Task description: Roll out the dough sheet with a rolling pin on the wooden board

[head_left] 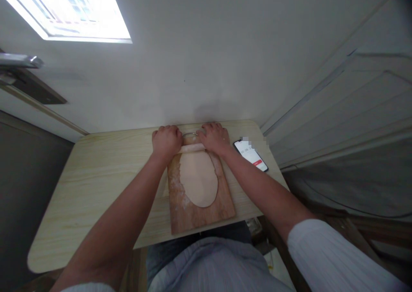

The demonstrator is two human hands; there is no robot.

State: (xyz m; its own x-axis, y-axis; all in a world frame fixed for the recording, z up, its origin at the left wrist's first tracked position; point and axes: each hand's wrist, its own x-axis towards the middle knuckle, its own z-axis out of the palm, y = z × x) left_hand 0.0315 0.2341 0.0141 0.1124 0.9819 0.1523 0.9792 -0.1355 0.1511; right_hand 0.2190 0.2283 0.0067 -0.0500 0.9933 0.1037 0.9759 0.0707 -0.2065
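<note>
A flat oval sheet of dough [199,180] lies on a wooden cutting board [202,221] dusted with flour. Across the dough's far end rests a rolling pin [193,147], its middle showing between my hands. My left hand [166,142] is wrapped over the pin's left end, and my right hand [214,136] closes over its right end. Both ends of the pin are hidden under my fingers. Just beyond the pin, a metal ring handle [189,134] shows at the board's far edge.
The board sits on a pale wooden table [106,176] pushed against a white door [199,60]. A phone [251,155] with a lit screen lies right of my right hand. A metal door handle [22,61] juts out at the upper left.
</note>
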